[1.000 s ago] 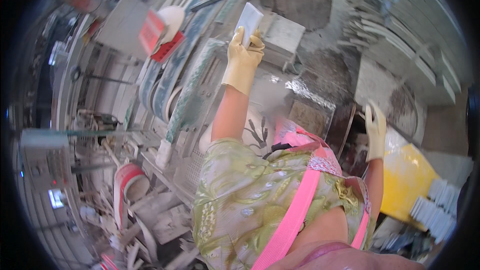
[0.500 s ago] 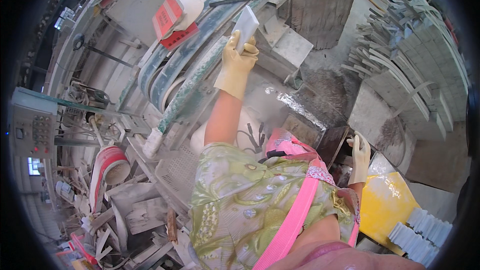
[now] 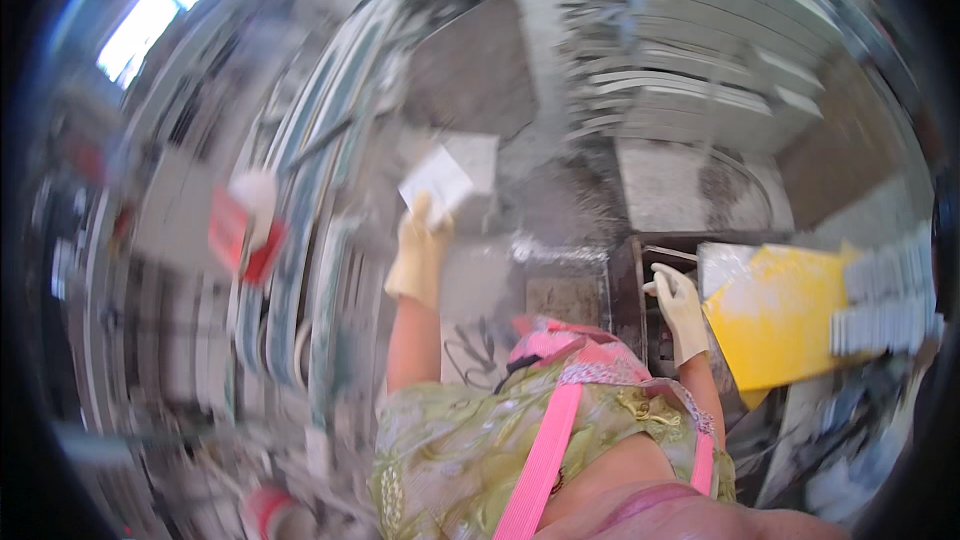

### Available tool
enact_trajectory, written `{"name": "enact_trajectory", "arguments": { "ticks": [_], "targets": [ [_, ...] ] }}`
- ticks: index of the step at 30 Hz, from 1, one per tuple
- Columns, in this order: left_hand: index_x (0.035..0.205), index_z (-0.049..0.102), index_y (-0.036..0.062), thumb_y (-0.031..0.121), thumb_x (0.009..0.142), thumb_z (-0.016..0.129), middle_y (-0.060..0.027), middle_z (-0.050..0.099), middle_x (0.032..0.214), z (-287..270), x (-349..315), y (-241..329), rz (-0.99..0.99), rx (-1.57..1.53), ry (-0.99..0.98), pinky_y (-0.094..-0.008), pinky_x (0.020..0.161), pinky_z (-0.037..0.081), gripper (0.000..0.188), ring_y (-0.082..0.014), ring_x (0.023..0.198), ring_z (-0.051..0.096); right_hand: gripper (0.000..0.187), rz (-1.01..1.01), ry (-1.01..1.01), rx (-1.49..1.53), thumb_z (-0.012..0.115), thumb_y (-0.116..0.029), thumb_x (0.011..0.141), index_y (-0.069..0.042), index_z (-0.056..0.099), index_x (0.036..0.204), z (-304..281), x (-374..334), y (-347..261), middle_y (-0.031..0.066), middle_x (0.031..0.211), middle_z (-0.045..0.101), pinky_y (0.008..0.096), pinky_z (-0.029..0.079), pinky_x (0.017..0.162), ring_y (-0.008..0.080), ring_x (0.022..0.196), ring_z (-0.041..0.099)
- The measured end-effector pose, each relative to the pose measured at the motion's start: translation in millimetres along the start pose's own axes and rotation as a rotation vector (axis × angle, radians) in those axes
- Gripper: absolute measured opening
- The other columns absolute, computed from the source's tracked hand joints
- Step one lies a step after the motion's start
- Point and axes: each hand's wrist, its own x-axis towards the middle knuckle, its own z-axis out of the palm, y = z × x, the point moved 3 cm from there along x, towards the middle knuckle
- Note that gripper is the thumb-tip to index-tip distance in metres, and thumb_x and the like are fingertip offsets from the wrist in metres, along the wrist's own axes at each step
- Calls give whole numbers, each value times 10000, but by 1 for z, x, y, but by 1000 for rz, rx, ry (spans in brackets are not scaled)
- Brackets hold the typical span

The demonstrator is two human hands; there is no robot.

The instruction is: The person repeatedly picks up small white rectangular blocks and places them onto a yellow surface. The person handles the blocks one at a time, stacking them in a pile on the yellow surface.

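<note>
My left hand (image 3: 422, 255), in a cream rubber glove, is closed on a white square tile (image 3: 437, 185) by its near corner, with the thumb on top. The tile is raised in front of me and tilted, left of centre. My right hand (image 3: 680, 310), gloved the same way, hovers over a dark-edged open box (image 3: 640, 290) on the right. Its fingers are slightly bent and apart, with nothing visible in them. Right of that hand lies a yellow sheet-covered surface (image 3: 780, 315); stacked pale tiles (image 3: 880, 325) stand at its far right.
A conveyor with blue-green belts (image 3: 290, 260) runs along the left. Beside it is a red box (image 3: 240, 240) with a pale round thing on top. Long pale slabs (image 3: 690, 40) are stacked at the back right. A brown board (image 3: 470, 65) stands at the back. Motion blurs much of the scene.
The view has swung toward the right. My left hand has moved away from the conveyor with the tile, which now shows its broad face. My right hand stays by the dark-edged box.
</note>
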Motion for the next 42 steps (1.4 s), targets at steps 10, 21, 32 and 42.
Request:
{"name": "enact_trajectory", "arguments": {
  "ticks": [10, 21, 32, 42],
  "targets": [
    [1241, 616, 21, 334, 927, 656, -106, 734, 963, 194, -100, -302, 32, 1805, -1297, -321, 684, 541, 445, -210, 804, 702, 341, 144, 758, 166, 540, -223, 1042, 44, 644, 1228, -74, -199, 41, 109, 932, 751, 296, 546, 797, 168, 834, 705],
    [1138, 597, -48, 374, 938, 550, -244, 715, 821, 305, -254, -471, 668, 1805, -1931, -439, 769, 539, 470, -370, 740, 713, 393, 476, 1942, 537, 540, -299, 1044, 27, 635, 1241, 13, -487, 88, 130, 994, 753, 292, 540, 831, 167, 886, 710],
    [1129, 577, -13, 266, 927, 514, -269, 711, 889, 269, -291, -534, 676, 1823, -1798, -497, 776, 533, 350, -419, 859, 700, 405, 1059, 1952, -402, 593, -184, 961, -13, 609, 1328, -17, -682, 129, 183, 1265, 663, 401, 464, 1017, 290, 1195, 620],
    [1146, 580, -83, 304, 945, 494, -270, 708, 987, 277, -330, -503, 364, 1928, -1672, -418, 687, 567, 445, -325, 658, 717, 877, 1505, 1094, -763, 767, -171, 799, -80, 327, 1552, -62, -718, 156, 169, 1592, 342, 461, 236, 1223, 307, 1496, 285]
  ]
}}
